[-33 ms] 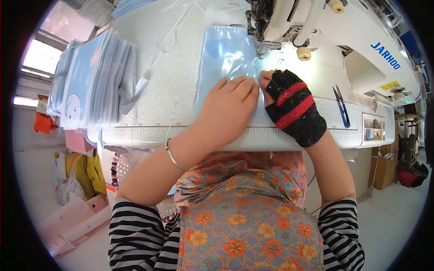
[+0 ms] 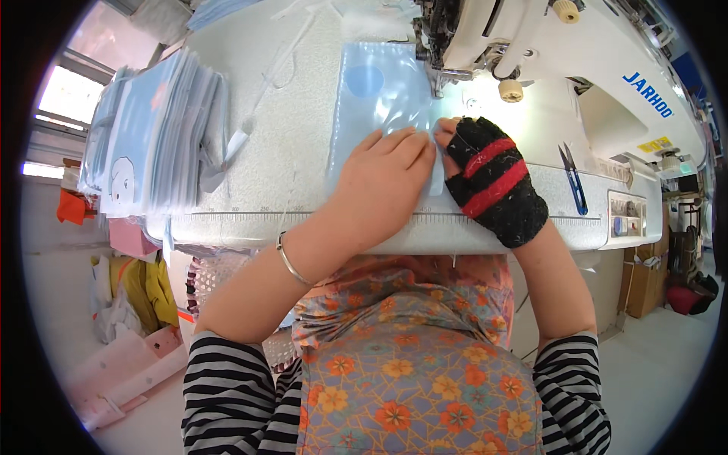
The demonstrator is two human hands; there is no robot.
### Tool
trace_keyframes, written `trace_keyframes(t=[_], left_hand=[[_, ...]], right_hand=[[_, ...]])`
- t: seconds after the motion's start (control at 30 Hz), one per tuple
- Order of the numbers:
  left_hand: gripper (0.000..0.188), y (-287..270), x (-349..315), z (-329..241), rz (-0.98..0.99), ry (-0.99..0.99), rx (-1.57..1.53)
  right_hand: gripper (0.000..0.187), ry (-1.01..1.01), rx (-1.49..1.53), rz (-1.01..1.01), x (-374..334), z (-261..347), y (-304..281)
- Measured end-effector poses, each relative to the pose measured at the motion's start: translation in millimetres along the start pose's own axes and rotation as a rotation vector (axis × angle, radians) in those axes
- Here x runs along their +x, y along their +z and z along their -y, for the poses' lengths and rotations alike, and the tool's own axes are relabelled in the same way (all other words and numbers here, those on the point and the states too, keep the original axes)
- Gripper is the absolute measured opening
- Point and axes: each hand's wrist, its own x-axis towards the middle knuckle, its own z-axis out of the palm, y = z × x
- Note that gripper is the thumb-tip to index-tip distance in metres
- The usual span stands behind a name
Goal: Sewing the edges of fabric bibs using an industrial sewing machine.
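1. My left hand is bare and lies palm down on a glossy light-blue plastic sheet. Its fingers are stretched out and close together, pressing on the sheet's surface with nothing gripped.
2. My right hand wears a black fingerless glove with red stripes. Its bare fingers are bent at the sheet's right edge, near my left fingertips; I cannot tell whether they pinch the plastic or only touch it.
3. The sheet lies on the white worktop, its long side pointing away from me, with a darker blue disc near its far left corner. Part of it is hidden beneath my left hand.
4. Just beyond my fingers, the presser foot of the white sewing machine stands by the sheet's right edge, next to a brightly lit patch.
5. To my right lie blue-handled thread snips, slightly open, points away from me.
6. To my left stands a thick stack of blue printed pieces.
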Motion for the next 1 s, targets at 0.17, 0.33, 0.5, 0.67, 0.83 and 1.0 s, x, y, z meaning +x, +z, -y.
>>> trace_keyframes(t=[0.17, 0.33, 0.5, 0.67, 0.83, 1.0], left_hand=[[0.031, -1, 3, 6, 0.034, 0.024, -0.018], [0.031, 5, 13, 24, 0.004, 0.036, -0.038], [0.032, 10, 25, 38, -0.034, 0.058, -0.072], [0.034, 14, 38, 50, -0.049, 0.09, -0.017], [0.029, 23, 46, 58, -0.107, 0.091, -0.014], [0.027, 21, 49, 62, -0.133, 0.11, -0.014]], right_hand=[[0.03, 0.003, 0.035, 0.007, -3, 0, 0], [0.032, 0.037, 0.018, 0.019, -1, 4, -4], [0.035, 0.034, 0.002, 0.015, 0, 2, -1], [0.037, 0.054, -0.025, 0.03, 3, 1, 2], [0.036, 0.077, -0.007, 0.022, 4, 2, -1], [0.036, 0.08, 0.036, -0.001, 3, -1, 1]])
